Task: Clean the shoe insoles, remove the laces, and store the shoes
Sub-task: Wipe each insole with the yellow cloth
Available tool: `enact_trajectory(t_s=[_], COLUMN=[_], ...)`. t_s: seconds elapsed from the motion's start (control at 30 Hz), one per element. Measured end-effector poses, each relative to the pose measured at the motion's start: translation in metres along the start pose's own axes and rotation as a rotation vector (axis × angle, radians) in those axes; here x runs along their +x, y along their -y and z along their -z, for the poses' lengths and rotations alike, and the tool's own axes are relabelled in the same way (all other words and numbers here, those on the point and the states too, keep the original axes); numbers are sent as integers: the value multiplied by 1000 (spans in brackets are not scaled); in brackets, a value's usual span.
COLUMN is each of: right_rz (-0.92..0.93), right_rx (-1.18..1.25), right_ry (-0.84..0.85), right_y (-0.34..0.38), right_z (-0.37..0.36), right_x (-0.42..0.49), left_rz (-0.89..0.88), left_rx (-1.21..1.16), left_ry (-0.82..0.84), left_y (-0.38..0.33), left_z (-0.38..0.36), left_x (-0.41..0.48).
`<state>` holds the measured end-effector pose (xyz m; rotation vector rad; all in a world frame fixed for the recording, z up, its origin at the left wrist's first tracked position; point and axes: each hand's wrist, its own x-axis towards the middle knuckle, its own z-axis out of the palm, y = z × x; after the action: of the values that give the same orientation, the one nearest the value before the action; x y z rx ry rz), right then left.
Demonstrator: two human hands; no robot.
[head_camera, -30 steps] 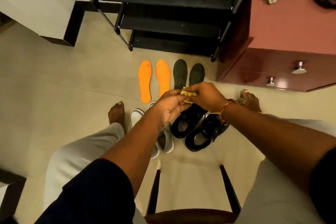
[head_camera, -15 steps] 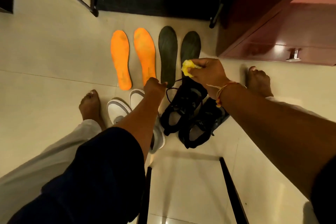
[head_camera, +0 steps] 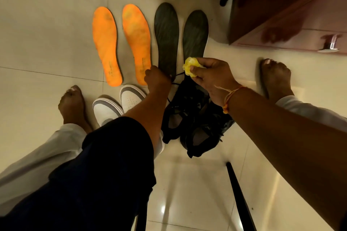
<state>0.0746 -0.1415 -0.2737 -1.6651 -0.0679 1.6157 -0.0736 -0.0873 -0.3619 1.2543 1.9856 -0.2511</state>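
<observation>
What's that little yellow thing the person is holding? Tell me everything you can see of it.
The yellow wad is a small crumpled lump, pale to bright yellow. It looks like soft cloth or tissue, though the material is hard to tell. The right hand pinches it between thumb and fingers, so part of it is hidden. It is held low over the heel end of the rightmost dark insole, just beyond the black shoes. Whether it touches the insole cannot be told.
</observation>
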Motion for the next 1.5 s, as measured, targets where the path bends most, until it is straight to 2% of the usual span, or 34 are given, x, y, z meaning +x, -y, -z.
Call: enact_trajectory(t_s=[0.13,0.2,0.37,0.43,0.57,0.73,0.9,1.0,1.23,1.43,1.5], right_rz=[-6,-7,41,89,281,629,956,1098,1216,1170,1220], right_rx=[-27,-31,-46,-103,-378,-856,-960,-1024,-964,-1001,-1003], right_ry=[9,13,18,37,43,9,21,45,101,56,54], right_y=[-4,-1,22,41,75,111,118,125,133,152,150], right_z=[1,1,-8,-16,-35,-51,-59,-63,-95,-105,-109], right_x=[1,-1,-26,-49,-110,-208,-286,-299,-277,-266,-263], left_rz=[26,22,91,105,42,-142,-376,-396,-344,-347,-323], left_rx=[-37,-136,-618,-808,-1086,-1147,-1062,-1138,-1475,-1563,-1584], left_ry=[1,22,64,135,280,400,569,642,653,626,640], left_y=[6,8,9,9,2,-9,5,1,-24,-39,-41], left_z=[0,5,36,58,115,203,261,279,287,283,281], left_x=[8,5,-31,-59,-128,-228,-302,-318,-282,-260,-256])
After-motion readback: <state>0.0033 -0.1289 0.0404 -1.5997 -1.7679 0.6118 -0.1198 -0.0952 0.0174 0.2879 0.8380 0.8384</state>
